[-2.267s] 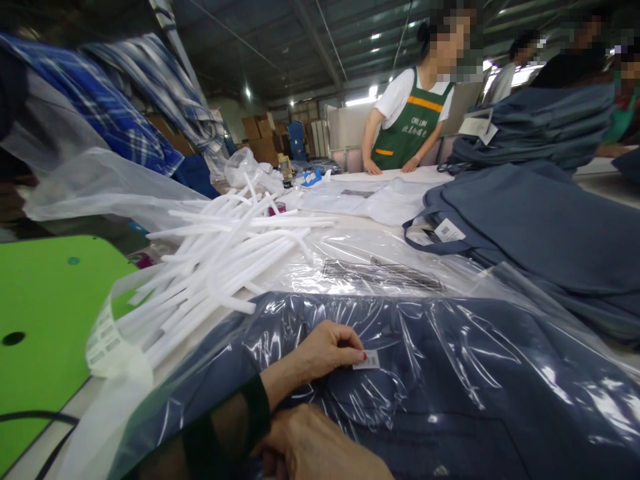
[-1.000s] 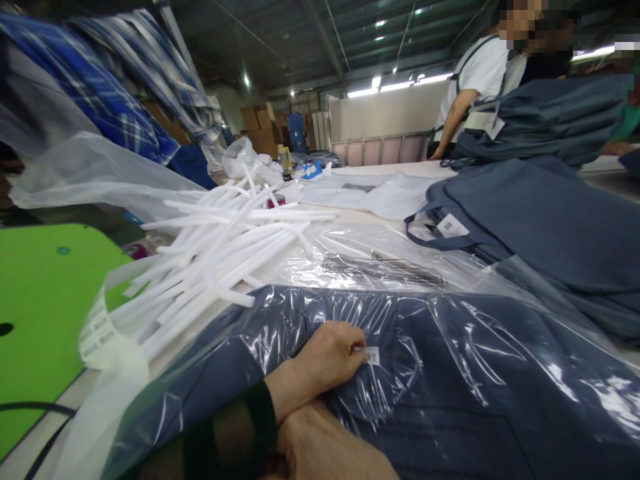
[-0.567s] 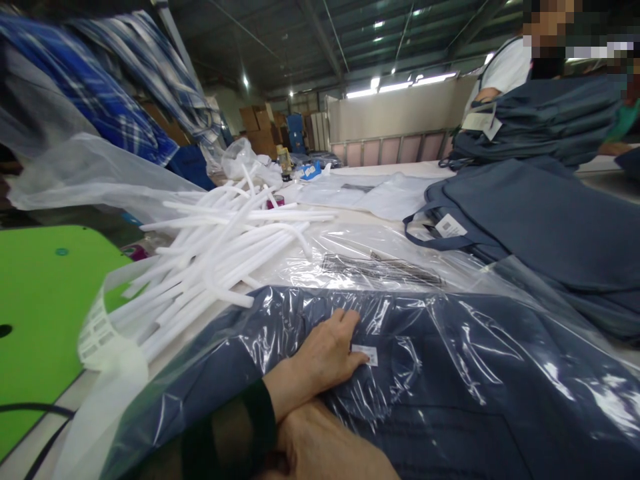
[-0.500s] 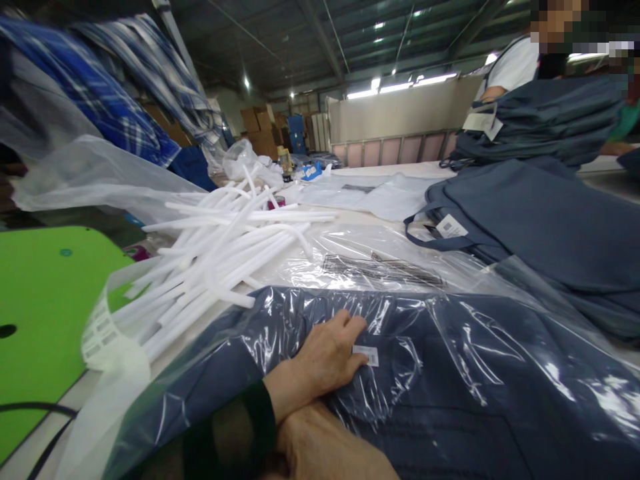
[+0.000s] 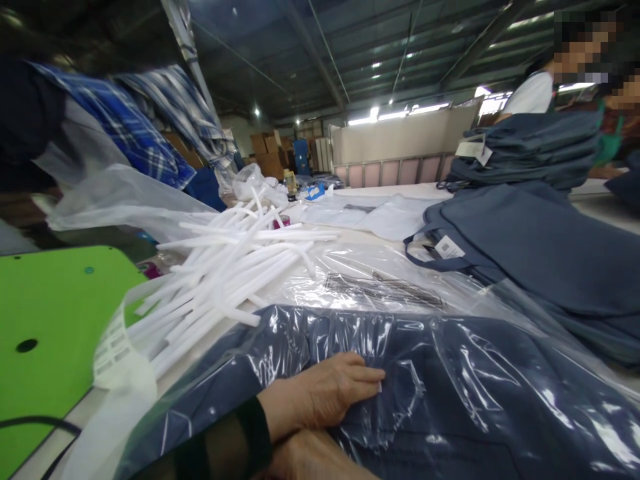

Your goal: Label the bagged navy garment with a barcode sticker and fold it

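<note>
My left hand, in a dark green cuffed sleeve, lies over a dark blue fabric bag packed in a clear plastic bag. Its fingers are stretched out and pressed down on the film. They cover a small white label, of which only an edge shows. Beneath my left wrist is my right hand, at the bottom of the view. The crossing arm and the frame edge hide its fingers.
White foam strips are heaped to the left, beside a roll of white labels and a green board. Flat plastic bags lie beyond. More blue bags are stacked at right, near a person.
My left hand's fingers have moved from beside the white label to lie over it, straighter than before. My right hand sits slightly lower in view. The head view has tilted up a little.
</note>
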Demonstrator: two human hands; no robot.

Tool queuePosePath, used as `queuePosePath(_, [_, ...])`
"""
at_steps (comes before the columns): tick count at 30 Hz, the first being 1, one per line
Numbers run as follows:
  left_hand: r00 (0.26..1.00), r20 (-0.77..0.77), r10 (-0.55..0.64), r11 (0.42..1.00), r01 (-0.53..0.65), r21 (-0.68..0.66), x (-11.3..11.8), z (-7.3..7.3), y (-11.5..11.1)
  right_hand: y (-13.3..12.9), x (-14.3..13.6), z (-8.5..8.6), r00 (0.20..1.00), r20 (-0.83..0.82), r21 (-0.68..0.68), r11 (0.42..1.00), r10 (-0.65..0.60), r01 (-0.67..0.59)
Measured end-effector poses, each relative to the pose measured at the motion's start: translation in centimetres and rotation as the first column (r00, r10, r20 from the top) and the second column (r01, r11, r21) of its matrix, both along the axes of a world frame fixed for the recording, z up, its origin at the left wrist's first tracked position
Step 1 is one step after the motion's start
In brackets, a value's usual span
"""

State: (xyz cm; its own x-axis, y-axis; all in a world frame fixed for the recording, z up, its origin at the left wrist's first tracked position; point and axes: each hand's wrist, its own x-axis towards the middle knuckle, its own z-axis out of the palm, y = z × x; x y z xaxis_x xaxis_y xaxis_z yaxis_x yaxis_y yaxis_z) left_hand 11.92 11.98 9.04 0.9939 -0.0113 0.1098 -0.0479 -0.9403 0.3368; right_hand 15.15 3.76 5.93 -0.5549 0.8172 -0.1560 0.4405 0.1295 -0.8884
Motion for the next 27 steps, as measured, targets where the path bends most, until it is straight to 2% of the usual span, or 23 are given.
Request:
queuePosePath(2, [1.0, -0.02, 0.015, 0.999, -0.016, -0.049, 0.1, 0.0, 0.2, 0.3, 0.1, 0.0, 1.0, -0.001, 0.03, 0.999, 0.022, -0.022])
queuePosePath(4, [0.997, -0.054, 0.062, 0.984, -0.07, -0.161, -0.1, 0.6, 0.2, 0.0, 0.4, 0.3, 1.0, -0.001, 0.044, 0.999, 0.03, -0.03])
queuePosePath(6, [0.976, -0.049, 0.21, 0.935, -0.216, -0.281, -1.0, 1.4, -0.3, -0.6, 0.8, 0.8, 1.0, -0.015, 0.066, 0.998, 0.018, -0.017])
queuePosePath(8, [0.912, -0.002, 0.41, 0.868, -0.391, -0.305, -3.1, 2.1, -1.3, -1.1, 1.1, 1.3, 0.998, -0.066, 0.122, 0.992, -0.023, 0.031])
queuePosePath(9, [0.865, 0.052, 0.498, 0.845, -0.472, -0.25, -4.6, 2.2, -2.0, -1.3, 1.3, 1.4, 0.993, -0.108, 0.161, 0.985, -0.043, 0.06])
queuePosePath(11, [0.797, 0.188, 0.574, 0.811, -0.585, 0.002, -8.2, 1.8, -3.8, -1.3, 1.4, 1.6, 0.982, -0.184, 0.205, 0.976, -0.035, 0.073])
queuePosePath(12, [0.771, 0.275, 0.575, 0.756, -0.629, 0.183, -10.2, 1.4, -4.8, -1.2, 1.5, 1.6, 0.98, -0.2, 0.21, 0.976, -0.017, 0.059])
queuePosePath(13, [0.776, 0.322, 0.542, 0.682, -0.63, 0.372, -12.2, 0.8, -5.6, -1.0, 1.6, 1.5, 0.979, -0.202, 0.214, 0.976, 0.001, 0.043])
queuePosePath(15, [0.799, 0.413, 0.437, 0.484, -0.596, 0.64, -15.6, -0.6, -7.1, -0.7, 1.6, 1.3, 0.979, -0.205, 0.224, 0.974, 0.004, 0.042])
queuePosePath(17, [0.811, 0.45, 0.373, 0.353, -0.573, 0.74, -17.9, -1.8, -8.2, -0.8, 1.4, 1.2, 0.971, -0.234, 0.253, 0.961, -0.049, 0.109])
queuePosePath(18, [0.807, 0.461, 0.369, 0.322, -0.576, 0.751, -18.5, -2.4, -8.6, -1.1, 1.3, 1.3, 0.964, -0.252, 0.265, 0.952, -0.087, 0.156])
queuePosePath(21, [0.767, 0.485, 0.42, 0.3, -0.622, 0.723, -19.2, -3.5, -9.3, -3.6, 1.4, 1.9, 0.935, -0.279, 0.303, 0.904, -0.217, 0.301])
queuePosePath(23, [0.748, 0.496, 0.44, 0.305, -0.644, 0.701, -19.2, -4.0, -9.4, -6.3, 2.5, 2.4, 0.905, -0.285, 0.401, 0.818, -0.316, 0.412])
queuePosePath(24, [0.745, 0.495, 0.447, 0.312, -0.648, 0.695, -19.2, -4.1, -9.3, -7.8, 3.6, 2.6, 0.882, -0.271, 0.492, 0.732, -0.386, 0.472])
queuePosePath(25, [0.748, 0.491, 0.447, 0.322, -0.647, 0.692, -19.3, -4.2, -9.3, -9.5, 4.9, 2.8, 0.844, -0.239, 0.61, 0.602, -0.481, 0.516])
queuePosePath(26, [0.751, 0.492, 0.44, 0.33, -0.645, 0.689, -19.5, -4.3, -9.2, -11.2, 6.5, 2.8, 0.784, -0.192, 0.736, 0.441, -0.59, 0.513])
queuePosePath(27, [0.75, 0.5, 0.433, 0.335, -0.649, 0.683, -19.7, -4.4, -9.1, -12.9, 8.3, 2.8, 0.688, -0.14, 0.855, 0.264, -0.712, 0.447])
